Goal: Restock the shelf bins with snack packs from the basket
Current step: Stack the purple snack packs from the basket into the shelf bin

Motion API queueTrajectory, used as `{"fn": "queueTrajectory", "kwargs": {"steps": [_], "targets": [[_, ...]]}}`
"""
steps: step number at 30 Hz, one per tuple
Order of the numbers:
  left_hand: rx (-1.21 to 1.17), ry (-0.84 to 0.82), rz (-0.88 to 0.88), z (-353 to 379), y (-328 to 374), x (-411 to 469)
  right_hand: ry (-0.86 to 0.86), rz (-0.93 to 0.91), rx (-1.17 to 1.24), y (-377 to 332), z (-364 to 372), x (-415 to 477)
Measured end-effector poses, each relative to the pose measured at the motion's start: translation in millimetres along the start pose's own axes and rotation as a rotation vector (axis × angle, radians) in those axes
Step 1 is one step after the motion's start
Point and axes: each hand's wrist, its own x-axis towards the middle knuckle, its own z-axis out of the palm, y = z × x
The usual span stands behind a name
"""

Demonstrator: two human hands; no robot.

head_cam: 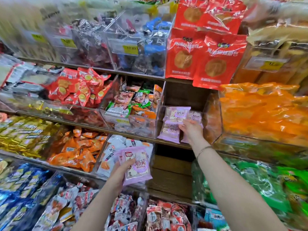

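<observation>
My left hand (122, 170) grips a small stack of pale purple snack packs (138, 164) in front of the lower shelf. My right hand (191, 129) reaches into a clear bin (160, 124) on the middle shelf and pinches a purple pack (170, 129) there. Several matching purple packs (178, 114) stand in that bin behind my fingers. The basket is not in view.
Clear bins fill the shelves: red packs (80, 87) and mixed orange-green packs (133, 104) to the left, orange bags (260, 110) to the right, large red bags (206, 55) above. Below lie green bags (260, 180) and a dark wooden gap (171, 172).
</observation>
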Motion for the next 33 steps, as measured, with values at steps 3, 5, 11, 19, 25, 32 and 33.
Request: {"fn": "queueTrajectory", "kwargs": {"steps": [3,5,11,19,25,32,33], "targets": [[-0.045,0.037,-0.021,1,-6,11,0.073,-0.062,-0.177,-6,19,28],[-0.070,0.032,-0.033,0,-12,18,0.118,-0.072,-0.252,-4,30,43],[-0.067,-0.020,-0.115,-16,-20,30,0.246,-0.279,-0.811,11,33,68],[-0.030,-0.003,-0.123,-12,-14,24,0.159,-0.371,-0.871,6,31,29],[0.033,0.064,0.000,0,-17,15,-0.362,-0.152,-0.708,70,9,-110],[0.091,0.003,0.017,18,-16,6,-0.375,-0.022,-0.482,98,-7,-157],[0.098,0.008,0.005,20,-17,6,-0.331,-0.027,-0.444,99,-10,-158]]}}
